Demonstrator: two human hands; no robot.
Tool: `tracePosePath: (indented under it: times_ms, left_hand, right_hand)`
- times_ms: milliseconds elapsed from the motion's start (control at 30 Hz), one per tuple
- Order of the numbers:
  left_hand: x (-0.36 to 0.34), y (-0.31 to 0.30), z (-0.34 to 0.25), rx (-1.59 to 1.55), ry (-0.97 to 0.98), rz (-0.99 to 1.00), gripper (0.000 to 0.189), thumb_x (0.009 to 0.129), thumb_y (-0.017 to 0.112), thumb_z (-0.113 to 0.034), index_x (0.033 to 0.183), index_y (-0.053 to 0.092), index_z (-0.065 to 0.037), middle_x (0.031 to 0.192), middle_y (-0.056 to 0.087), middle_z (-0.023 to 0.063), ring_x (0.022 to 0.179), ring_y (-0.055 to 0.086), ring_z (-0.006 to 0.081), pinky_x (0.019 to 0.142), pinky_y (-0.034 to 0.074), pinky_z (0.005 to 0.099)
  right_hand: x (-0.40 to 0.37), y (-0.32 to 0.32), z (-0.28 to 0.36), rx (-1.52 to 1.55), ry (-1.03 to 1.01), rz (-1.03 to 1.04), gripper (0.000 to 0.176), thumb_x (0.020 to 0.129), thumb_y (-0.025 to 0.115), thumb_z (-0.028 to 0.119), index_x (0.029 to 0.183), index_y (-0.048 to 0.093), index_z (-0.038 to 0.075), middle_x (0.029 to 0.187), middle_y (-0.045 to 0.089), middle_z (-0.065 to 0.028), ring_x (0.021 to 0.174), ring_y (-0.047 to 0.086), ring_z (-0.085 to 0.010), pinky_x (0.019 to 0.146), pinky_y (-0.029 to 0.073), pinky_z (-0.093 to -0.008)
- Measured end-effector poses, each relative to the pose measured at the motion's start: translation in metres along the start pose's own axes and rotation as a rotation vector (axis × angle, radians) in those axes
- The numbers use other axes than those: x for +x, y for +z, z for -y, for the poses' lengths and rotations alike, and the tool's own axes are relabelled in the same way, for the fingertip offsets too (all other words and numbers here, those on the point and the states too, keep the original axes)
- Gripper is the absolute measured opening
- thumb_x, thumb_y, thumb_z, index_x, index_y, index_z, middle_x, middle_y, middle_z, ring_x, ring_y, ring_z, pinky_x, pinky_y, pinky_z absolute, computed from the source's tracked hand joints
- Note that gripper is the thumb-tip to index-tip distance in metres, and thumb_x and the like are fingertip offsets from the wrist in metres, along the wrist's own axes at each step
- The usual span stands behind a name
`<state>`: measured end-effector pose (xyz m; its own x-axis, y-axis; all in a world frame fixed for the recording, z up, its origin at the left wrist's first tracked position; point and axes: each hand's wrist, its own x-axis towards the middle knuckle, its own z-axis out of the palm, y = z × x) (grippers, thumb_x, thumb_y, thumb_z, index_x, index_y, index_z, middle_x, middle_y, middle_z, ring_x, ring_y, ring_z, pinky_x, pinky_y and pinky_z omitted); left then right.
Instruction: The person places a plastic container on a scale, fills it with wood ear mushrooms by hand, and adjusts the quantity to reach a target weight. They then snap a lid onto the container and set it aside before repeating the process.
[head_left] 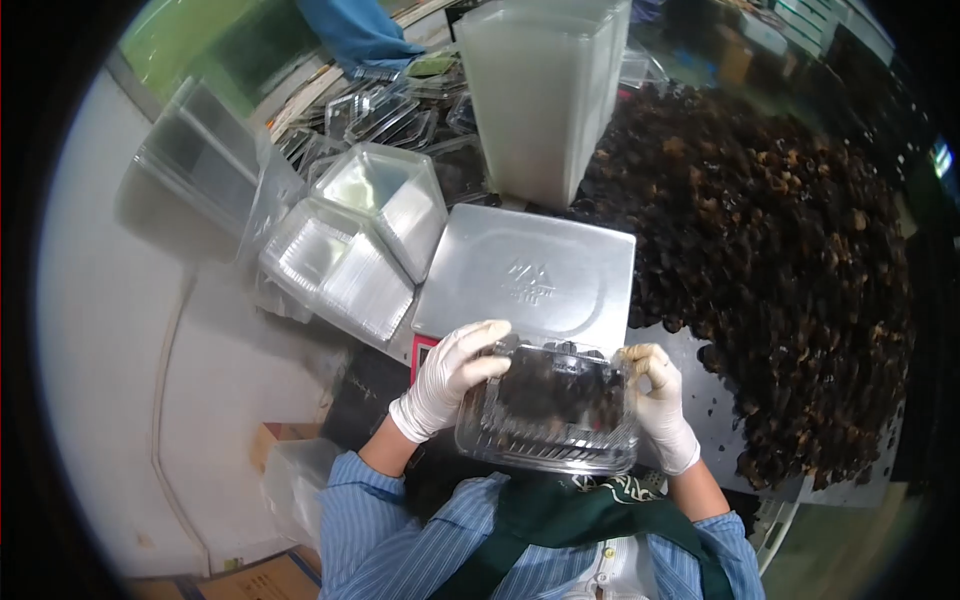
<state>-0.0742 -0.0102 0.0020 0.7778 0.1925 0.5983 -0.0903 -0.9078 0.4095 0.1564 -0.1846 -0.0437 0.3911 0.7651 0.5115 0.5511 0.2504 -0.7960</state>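
A clear plastic clamshell box (550, 450) is held up in front of my chest, with dark pieces showing through it. My left hand (445, 380), in a white glove, grips its left far corner, thumb and fingers pressed on the rim. On the opposite side my right hand (661, 405), also gloved in white, pinches the right far corner. Just beyond the box lies a bench scale with a flat metal pan (530, 270), nothing resting on it. The box covers the scale's near edge.
A big heap of dark brown, mushroom-like pieces (770, 270) spreads over the table on the right. Nested clear trays (340, 260) stand left of the scale; a tall stack of clear containers (535, 110) rises behind it. Several filled clear boxes (375, 115) lie at the back left.
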Motion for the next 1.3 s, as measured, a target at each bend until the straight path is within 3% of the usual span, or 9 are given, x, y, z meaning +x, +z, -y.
tracePosePath:
  times_ms: [100, 400, 500, 600, 667, 800, 833, 967, 1300]
  left_hand:
    - [-0.001, 0.004, 0.006, 0.07, 0.162, 0.001, 0.043, 0.073, 0.068, -0.003, 0.113, 0.052, -0.01, 0.12, 0.054, 0.0149, 0.105, 0.057, 0.0347, 0.091, 0.048, 0.0452]
    - [-0.027, 0.027, 0.026, -0.109, -0.023, -0.059, 0.047, 0.074, 0.069, -0.008, 0.117, 0.051, -0.004, 0.118, 0.056, 0.0178, 0.106, 0.056, 0.0373, 0.093, 0.046, 0.0444]
    - [-0.022, 0.031, 0.027, -0.027, 0.004, -0.04, 0.056, 0.071, 0.069, 0.002, 0.122, 0.048, -0.004, 0.119, 0.056, 0.0164, 0.107, 0.057, 0.0328, 0.09, 0.048, 0.04]
    - [-0.011, 0.03, 0.012, -0.301, -0.3, 0.04, 0.062, 0.072, 0.072, -0.001, 0.127, 0.043, -0.003, 0.118, 0.057, 0.015, 0.103, 0.06, 0.0257, 0.087, 0.049, 0.0349]
    - [-0.029, 0.04, 0.019, -0.586, -0.786, -0.047, 0.068, 0.076, 0.078, -0.016, 0.13, 0.04, 0.001, 0.112, 0.06, 0.0118, 0.096, 0.06, 0.0119, 0.08, 0.05, 0.027]
    - [-0.005, 0.044, 0.024, -0.442, -1.013, -0.145, 0.076, 0.075, 0.078, -0.02, 0.135, 0.036, 0.002, 0.114, 0.058, 0.0135, 0.099, 0.059, 0.0166, 0.083, 0.048, 0.0264]
    - [-0.003, 0.041, 0.024, -0.369, -1.097, -0.086, 0.079, 0.075, 0.079, -0.021, 0.136, 0.035, 0.002, 0.117, 0.056, 0.0149, 0.102, 0.059, 0.0191, 0.086, 0.048, 0.0275]
    - [0.0, 0.056, 0.014, -0.234, -0.626, -0.117, 0.103, 0.062, 0.085, -0.032, 0.139, 0.027, 0.003, 0.141, 0.03, 0.0218, 0.13, 0.034, 0.0321, 0.107, 0.031, 0.0387]
    - [-0.001, 0.083, 0.007, -0.218, -0.564, -0.292, 0.104, 0.056, 0.089, -0.027, 0.137, 0.031, 0.003, 0.14, 0.032, 0.0241, 0.131, 0.034, 0.0349, 0.108, 0.031, 0.0416]
  right_hand:
    - [0.001, -0.003, 0.004, -0.062, -0.07, -0.051, 0.024, 0.062, 0.069, -0.009, 0.068, 0.05, 0.004, 0.089, 0.062, -0.0102, 0.08, 0.061, -0.025, 0.069, 0.048, -0.0314]
    - [0.004, -0.012, 0.013, -0.217, -0.187, -0.062, 0.026, 0.056, 0.068, -0.009, 0.069, 0.05, 0.005, 0.091, 0.063, -0.0095, 0.081, 0.06, -0.0278, 0.07, 0.048, -0.0338]
    - [0.0, -0.013, 0.012, -0.104, 0.052, 0.028, 0.021, 0.063, 0.064, -0.01, 0.073, 0.051, 0.003, 0.089, 0.062, -0.0102, 0.081, 0.06, -0.0264, 0.071, 0.049, -0.0321]
    - [-0.003, -0.019, 0.005, 0.034, 0.271, 0.189, 0.019, 0.073, 0.063, -0.007, 0.086, 0.052, 0.001, 0.083, 0.062, -0.0088, 0.075, 0.061, -0.0212, 0.068, 0.049, -0.0297]
    - [-0.008, -0.019, 0.009, 0.181, 0.464, 0.238, 0.02, 0.077, 0.064, -0.003, 0.092, 0.051, 0.002, 0.08, 0.062, -0.0075, 0.072, 0.061, -0.0187, 0.066, 0.049, -0.0293]
    - [-0.002, -0.014, 0.017, 0.02, 0.613, 0.196, 0.034, 0.077, 0.072, 0.008, 0.104, 0.052, 0.002, 0.08, 0.064, -0.0082, 0.073, 0.062, -0.018, 0.071, 0.05, -0.0306]
    - [-0.002, -0.013, 0.016, -0.067, 0.552, 0.137, 0.045, 0.074, 0.074, 0.012, 0.111, 0.051, 0.002, 0.101, 0.061, -0.0142, 0.095, 0.06, -0.025, 0.085, 0.048, -0.0356]
    - [0.016, -0.012, 0.027, -0.198, 0.128, 0.144, 0.061, 0.068, 0.076, 0.013, 0.122, 0.049, 0.004, 0.137, 0.038, -0.0194, 0.128, 0.035, -0.0398, 0.105, 0.035, -0.0417]
    - [0.023, 0.008, 0.006, -0.383, -0.029, 0.17, 0.029, 0.067, 0.075, 0.009, 0.095, 0.067, 0.009, 0.116, 0.061, -0.0083, 0.117, 0.048, -0.0389, 0.097, 0.044, -0.0423]
